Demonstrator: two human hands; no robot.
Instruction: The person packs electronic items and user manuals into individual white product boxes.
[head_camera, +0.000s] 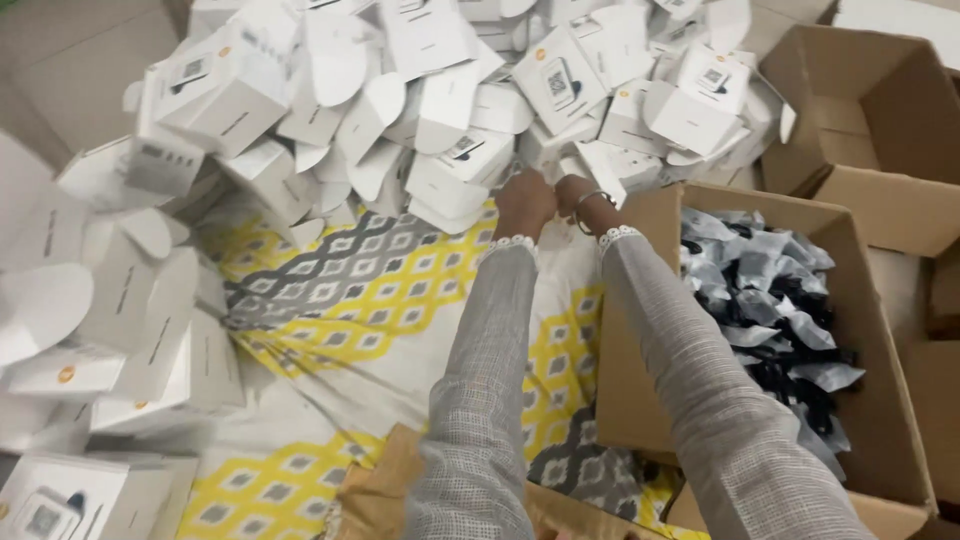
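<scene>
White boxes (440, 190) heaped before both clenched hands (525, 203); cardboard box (880, 400) of bagged parts (770, 300) alongside.

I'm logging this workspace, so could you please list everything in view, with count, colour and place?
Small boxes: too many to count, white, heaped across the top and down the left.
Cloth: one, white with yellow and grey pattern, spread under the heap.
Carton: one, brown, open, at right.
Packets: many, clear plastic with black contents, inside the carton.
Empty carton: one, brown, top right.
Left hand: closed, at the heap's edge.
Right hand: bangle on wrist, beside the left.
</scene>
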